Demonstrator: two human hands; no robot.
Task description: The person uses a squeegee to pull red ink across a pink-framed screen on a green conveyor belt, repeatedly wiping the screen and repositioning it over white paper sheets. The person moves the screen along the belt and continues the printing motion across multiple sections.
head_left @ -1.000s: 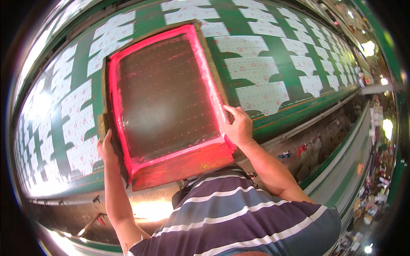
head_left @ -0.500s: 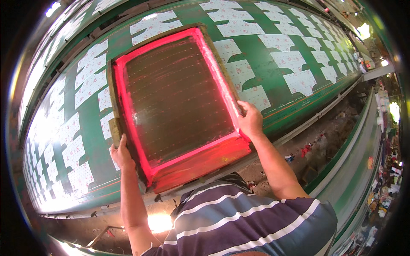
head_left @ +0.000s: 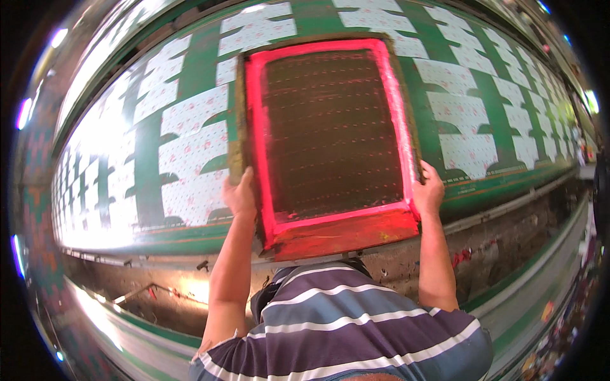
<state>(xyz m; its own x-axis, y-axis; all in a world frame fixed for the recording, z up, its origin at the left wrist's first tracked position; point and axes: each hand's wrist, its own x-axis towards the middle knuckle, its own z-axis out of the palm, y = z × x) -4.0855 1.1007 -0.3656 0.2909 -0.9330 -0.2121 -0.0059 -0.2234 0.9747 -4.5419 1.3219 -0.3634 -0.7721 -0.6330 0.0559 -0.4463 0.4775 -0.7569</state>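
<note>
A large rectangular screen printing frame (head_left: pixel 330 130) with dark mesh, a bright pink border and a red-stained near end is held over a long green table (head_left: pixel 565 170). My left hand (head_left: pixel 240 190) grips its left side, where the wood is yellowish and worn. My right hand (head_left: pixel 431 187) is closed on its right edge, a little above the near corner. Pale floral cut pieces (head_left: pixel 460 152) lie in rows on the green surface around the frame, and some are hidden under it.
A metal rail (head_left: pixel 492 228) runs along the near side of the table. Below are a grimy trough with small red scraps (head_left: pixel 462 256) and another pale green rail (head_left: pixel 521 286). Mixed clutter (head_left: pixel 546 343) lies at the lower right. Glare washes out the table's left part.
The view has turned, so the frame and both hands sit further right, and the frame looks more upright in the picture. Both hands keep hold of it.
</note>
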